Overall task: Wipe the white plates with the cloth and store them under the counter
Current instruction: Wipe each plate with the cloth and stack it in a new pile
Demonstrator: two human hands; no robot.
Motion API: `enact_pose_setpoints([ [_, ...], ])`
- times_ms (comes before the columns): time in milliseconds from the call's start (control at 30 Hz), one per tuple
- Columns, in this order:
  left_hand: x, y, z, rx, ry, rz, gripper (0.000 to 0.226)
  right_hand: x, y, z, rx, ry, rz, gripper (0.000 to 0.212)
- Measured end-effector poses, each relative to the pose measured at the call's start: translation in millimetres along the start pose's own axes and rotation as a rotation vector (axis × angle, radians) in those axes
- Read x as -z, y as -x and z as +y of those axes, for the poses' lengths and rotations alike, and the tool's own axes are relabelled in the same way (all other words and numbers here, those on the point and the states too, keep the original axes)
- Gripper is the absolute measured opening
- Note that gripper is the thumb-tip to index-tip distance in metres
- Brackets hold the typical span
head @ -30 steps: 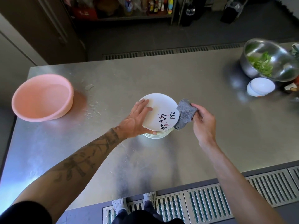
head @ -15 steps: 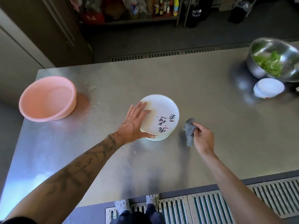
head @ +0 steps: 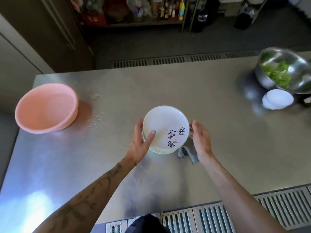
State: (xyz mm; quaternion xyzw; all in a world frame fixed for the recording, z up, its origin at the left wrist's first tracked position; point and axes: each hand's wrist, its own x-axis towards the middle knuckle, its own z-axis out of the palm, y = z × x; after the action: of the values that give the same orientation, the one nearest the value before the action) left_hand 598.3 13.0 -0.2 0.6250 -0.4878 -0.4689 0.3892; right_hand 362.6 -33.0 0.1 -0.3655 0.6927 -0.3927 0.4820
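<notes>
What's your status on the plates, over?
Left hand grips plate stack, thumb on top. Right hand open at stack's right rim. Cloth down on counter beside stack. Pink basin, steel bowl well apart.

Brushed steel counter (head: 168,91), glossy white plates (head: 161,125) — soft grey cloth (head: 188,153)

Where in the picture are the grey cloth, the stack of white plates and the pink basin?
grey cloth (head: 186,153): head view, its crumpled middle.
stack of white plates (head: 165,121): head view, top plate's face.
pink basin (head: 45,108): head view, its bare inside.
</notes>
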Motion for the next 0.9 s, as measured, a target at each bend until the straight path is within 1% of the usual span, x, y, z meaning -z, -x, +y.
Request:
enact_pose_setpoints([
  [67,-5.2,-4.3,-3.1,0.067,0.069,0.045,0.068,-13.6,4.8,-17.7,-0.024,-0.019,-0.068,0.036],
  [133,-7.6,-9.1,-6.4,0.089,0.105,0.054,0.058,-24.6,9.0,-25.6,-0.027,0.003,-0.106,0.034],
  [233,-8.4,-11.2,-1.3,0.094,0.176,0.051,0.048,-31.3,9.4,-22.0,-0.040,-0.005,-0.099,0.039],
  [333,-10.7,-13.2,1.3,0.105,0.229,0.031,0.042,-32.2,8.0,-12.3,-0.043,-0.049,-0.127,0.038],
  [433,-12.7,-14.9,-0.5,0.139,0.190,0.038,0.048,-28.4,4.1,-7.9,-0.036,-0.055,-0.161,0.039],
  [500,-12.6,-14.7,-1.1,0.156,0.157,0.053,0.053,-23.1,0.8,-7.5,-0.041,-0.009,-0.200,0.042],
  [600,-9.8,-16.7,3.2,0.156,0.080,0.041,0.058,-14.2,-4.2,-8.2,-0.098,0.061,-0.283,0.049],
  [667,-6.9,-18.1,9.5,0.189,0.054,0.021,0.060,-10.9,-7.7,-11.7,-0.136,0.074,-0.334,0.054],
  [733,-5.9,-18.0,20.0,0.246,0.068,0.008,0.061,-7.9,-11.8,-16.3,-0.167,0.068,-0.380,0.060],
  [833,-5.8,-17.4,24.6,0.317,0.155,-0.020,0.059,-9.3,-16.0,-16.8,-0.188,0.061,-0.423,0.066],
  [900,-10.6,-16.5,25.1,0.329,0.176,0.010,0.062,-11.1,-16.9,-15.1,-0.208,0.063,-0.407,0.066],
])
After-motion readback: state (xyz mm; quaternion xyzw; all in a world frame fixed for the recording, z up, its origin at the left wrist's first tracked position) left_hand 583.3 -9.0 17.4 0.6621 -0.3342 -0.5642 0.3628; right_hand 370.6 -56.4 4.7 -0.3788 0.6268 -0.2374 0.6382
